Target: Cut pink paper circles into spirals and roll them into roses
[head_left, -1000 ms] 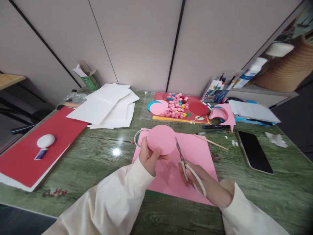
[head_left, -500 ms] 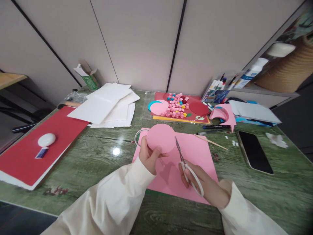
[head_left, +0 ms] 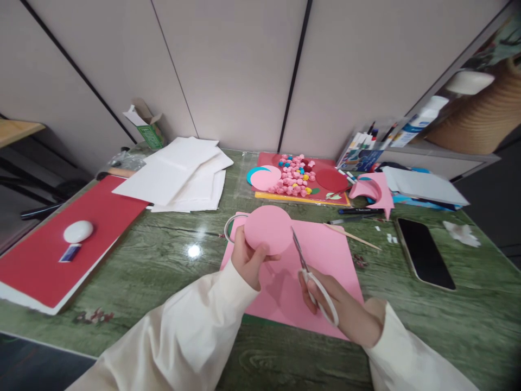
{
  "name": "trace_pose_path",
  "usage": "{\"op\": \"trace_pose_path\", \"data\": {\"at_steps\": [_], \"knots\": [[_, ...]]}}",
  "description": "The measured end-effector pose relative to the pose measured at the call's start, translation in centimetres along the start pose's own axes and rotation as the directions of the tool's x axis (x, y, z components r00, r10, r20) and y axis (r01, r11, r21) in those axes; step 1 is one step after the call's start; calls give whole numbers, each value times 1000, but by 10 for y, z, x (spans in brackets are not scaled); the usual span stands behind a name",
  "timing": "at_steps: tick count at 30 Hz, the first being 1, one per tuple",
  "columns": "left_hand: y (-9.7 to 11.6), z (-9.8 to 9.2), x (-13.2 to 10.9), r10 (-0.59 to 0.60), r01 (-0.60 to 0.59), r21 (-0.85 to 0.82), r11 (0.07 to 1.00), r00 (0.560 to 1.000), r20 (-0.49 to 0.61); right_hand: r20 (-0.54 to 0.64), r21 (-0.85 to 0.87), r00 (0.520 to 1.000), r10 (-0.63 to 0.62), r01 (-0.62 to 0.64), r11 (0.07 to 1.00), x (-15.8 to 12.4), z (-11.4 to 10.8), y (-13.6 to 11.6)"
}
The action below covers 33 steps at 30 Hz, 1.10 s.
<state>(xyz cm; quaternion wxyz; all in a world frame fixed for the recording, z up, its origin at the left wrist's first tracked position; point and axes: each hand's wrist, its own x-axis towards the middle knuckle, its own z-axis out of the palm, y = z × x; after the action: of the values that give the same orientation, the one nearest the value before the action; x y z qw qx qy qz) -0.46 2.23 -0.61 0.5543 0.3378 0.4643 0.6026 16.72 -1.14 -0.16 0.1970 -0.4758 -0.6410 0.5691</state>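
Barely anything shifts from a second ago: the right hand and its scissors sit a touch further left, beside the raised pink disc.

From where I stand, the left hand has its grip pinching the disc's lower edge, thumb in front, holding it above the pink sheet on the tabletop. The right grip is curled round the scissors' white handles, blades pointing up at the disc's right edge; whether they touch it, I can't tell. Phone and stick lie off to the right.
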Motion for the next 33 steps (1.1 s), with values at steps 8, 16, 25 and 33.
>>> {"op": "trace_pose_path", "data": {"at_steps": [8, 16, 25, 33], "knots": [[1, 0, 0, 3, -3, -1, 1000, 1000, -3, 4, 10, 1000, -23, 23, 1000, 2, 2, -1], [-2, -2, 1, 8, -8, 25, 1000, 1000, 3, -17, 56, 1000, 23, -22, 998, 2, 4, -2], [-14, -10, 7, 61, -65, 80, 995, 997, 57, -41, 38, 999, -2, 3, 999, 3, 7, 11], [-15, -9, 4, 33, -37, 76, 996, 998, 57, -19, 6, 1000, -20, 20, 1000, 4, 8, 7]]}}
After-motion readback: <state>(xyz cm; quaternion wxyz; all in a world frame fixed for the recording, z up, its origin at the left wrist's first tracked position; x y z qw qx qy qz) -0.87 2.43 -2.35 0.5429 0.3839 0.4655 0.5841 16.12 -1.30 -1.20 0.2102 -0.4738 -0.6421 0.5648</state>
